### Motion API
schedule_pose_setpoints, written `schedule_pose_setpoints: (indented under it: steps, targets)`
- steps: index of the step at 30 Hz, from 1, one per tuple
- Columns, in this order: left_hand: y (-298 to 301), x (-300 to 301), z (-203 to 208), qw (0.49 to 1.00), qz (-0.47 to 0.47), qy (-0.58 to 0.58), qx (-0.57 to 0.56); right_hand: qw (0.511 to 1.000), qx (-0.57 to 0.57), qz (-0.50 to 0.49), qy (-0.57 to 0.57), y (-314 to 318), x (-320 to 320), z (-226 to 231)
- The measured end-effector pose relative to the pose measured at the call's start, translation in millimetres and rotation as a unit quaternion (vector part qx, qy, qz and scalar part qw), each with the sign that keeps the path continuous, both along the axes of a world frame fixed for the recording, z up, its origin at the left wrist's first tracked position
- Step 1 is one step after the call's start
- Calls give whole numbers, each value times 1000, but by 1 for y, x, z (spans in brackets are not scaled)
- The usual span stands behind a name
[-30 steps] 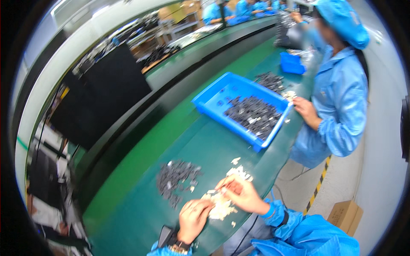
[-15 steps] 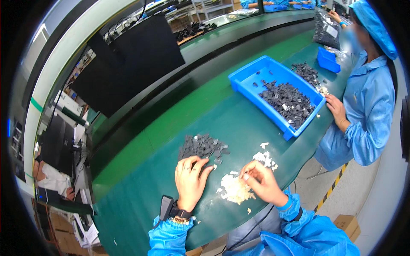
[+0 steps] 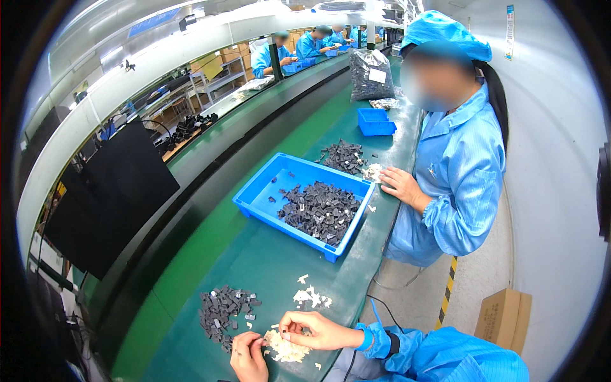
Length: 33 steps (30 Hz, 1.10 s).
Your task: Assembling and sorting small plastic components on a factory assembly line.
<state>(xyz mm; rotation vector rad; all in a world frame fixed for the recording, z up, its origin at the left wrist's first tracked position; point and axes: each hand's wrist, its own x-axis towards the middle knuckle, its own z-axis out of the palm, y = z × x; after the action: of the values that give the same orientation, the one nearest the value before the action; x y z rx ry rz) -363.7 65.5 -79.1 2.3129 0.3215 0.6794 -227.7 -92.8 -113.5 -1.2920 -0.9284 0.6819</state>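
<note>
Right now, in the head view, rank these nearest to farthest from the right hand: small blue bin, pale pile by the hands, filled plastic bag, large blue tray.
1. Pale pile: at the right hand's fingers.
2. Large blue tray: farther up the bench.
3. Small blue bin: beyond the tray.
4. Filled plastic bag: behind the bin.

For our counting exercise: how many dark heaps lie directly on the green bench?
2: the near heap, just beyond the left hand, and the far heap, beyond the big tray. Others may be hidden behind the bag.
</note>
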Motion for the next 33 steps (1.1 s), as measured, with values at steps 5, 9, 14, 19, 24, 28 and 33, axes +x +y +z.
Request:
schedule_pose_setpoints:
  steps: [5,9,14,19,24,28,33]
  targets:
    - [-2,-4,-18,997,33,-57,-30,994,31,36,102,8,-1,-12]
    - [-2,2,-4,997,-12,-72,19,982,48,51,173,2,3,3]
    - [0,3,-25,993,-49,-105,-10,985,-8,45,166,4,4,5]
    - [7,-2,-22,991,-71,-91,68,993,-24,32,108,9,-2,6]
    - [11,1,-21,987,-99,-66,106,997,-61,6,53,11,-3,9]
    - [14,-2,-22,980,-120,-64,146,997,-77,-3,11,13,-2,14]
    - [14,-5,-20,974,-168,-35,149,996,-92,-4,0,13,-2,12]
